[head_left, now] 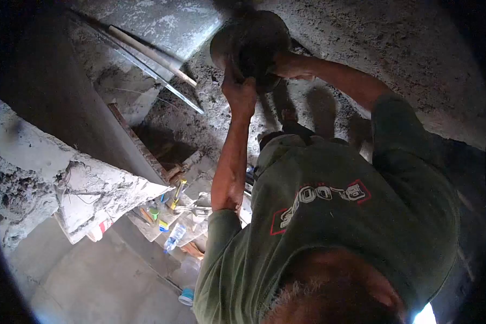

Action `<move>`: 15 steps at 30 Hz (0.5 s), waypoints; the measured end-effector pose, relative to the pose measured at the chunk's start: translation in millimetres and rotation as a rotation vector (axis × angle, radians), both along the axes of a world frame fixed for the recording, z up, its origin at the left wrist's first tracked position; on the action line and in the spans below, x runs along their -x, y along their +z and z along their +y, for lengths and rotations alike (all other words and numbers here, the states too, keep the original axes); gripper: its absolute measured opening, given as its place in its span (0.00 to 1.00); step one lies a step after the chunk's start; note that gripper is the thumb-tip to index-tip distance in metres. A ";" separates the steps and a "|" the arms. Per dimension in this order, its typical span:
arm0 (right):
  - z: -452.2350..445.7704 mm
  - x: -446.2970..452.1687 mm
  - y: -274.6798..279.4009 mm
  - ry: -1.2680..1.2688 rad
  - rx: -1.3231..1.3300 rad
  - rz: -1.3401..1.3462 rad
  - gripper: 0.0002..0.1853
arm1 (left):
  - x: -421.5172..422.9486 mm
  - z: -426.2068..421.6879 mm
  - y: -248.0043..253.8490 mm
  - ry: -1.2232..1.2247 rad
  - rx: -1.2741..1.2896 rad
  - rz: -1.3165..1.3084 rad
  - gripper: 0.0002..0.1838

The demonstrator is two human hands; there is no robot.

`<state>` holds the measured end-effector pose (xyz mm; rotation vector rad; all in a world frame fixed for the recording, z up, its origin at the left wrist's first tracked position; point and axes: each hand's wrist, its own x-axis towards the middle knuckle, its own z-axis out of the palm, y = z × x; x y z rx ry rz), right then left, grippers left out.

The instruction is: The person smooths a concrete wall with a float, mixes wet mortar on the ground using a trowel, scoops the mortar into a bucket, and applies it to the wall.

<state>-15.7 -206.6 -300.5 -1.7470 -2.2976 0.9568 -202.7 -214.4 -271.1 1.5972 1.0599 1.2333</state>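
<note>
A dark, round, bucket-like container (256, 40) is held out in front of my body, at the top of the head view. It looks tilted, and what is inside is too dark to make out. My left hand (238, 93) grips its near left side, thumb and fingers against the wall. On the right side my right hand (292, 66) is closed at the edge, some of its fingers lost in shadow. Rough grey ground covered with mortar or rubble (213, 121) lies below the container.
A wooden pole (151, 54) and a thin metal bar (170, 89) lie at upper left. A jagged concrete edge (119, 181) juts in from the left. Near my left arm are a yellow-handled tool (178, 194), a plastic bottle (174, 237) and a blue-lidded container (186, 296).
</note>
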 end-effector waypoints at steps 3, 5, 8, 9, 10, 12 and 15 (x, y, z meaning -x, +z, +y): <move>-22.2 13.6 69.9 -0.229 0.442 0.040 0.18 | 5.6 3.8 8.7 0.013 0.413 -0.347 0.26; -34.0 3.6 37.6 -0.215 -0.103 0.143 0.17 | 11.1 12.7 4.0 0.064 0.432 -0.432 0.25; -17.5 -19.7 6.3 -0.006 0.055 -0.231 0.11 | 20.6 11.7 -8.8 0.104 0.531 -0.520 0.24; -18.8 -23.0 4.6 -0.013 0.040 -0.241 0.11 | 22.5 15.1 -11.9 0.109 0.591 -0.527 0.25; -24.0 -21.5 7.1 0.052 -0.030 -0.287 0.10 | 28.4 12.4 -15.4 0.092 0.583 -0.527 0.25; -20.5 -25.9 22.8 0.098 -0.132 -0.373 0.09 | 33.5 8.4 -15.5 0.202 0.668 -0.563 0.24; -15.0 -13.5 49.2 0.071 -0.100 -0.420 0.09 | 43.0 -2.6 -10.8 0.221 0.648 -0.639 0.23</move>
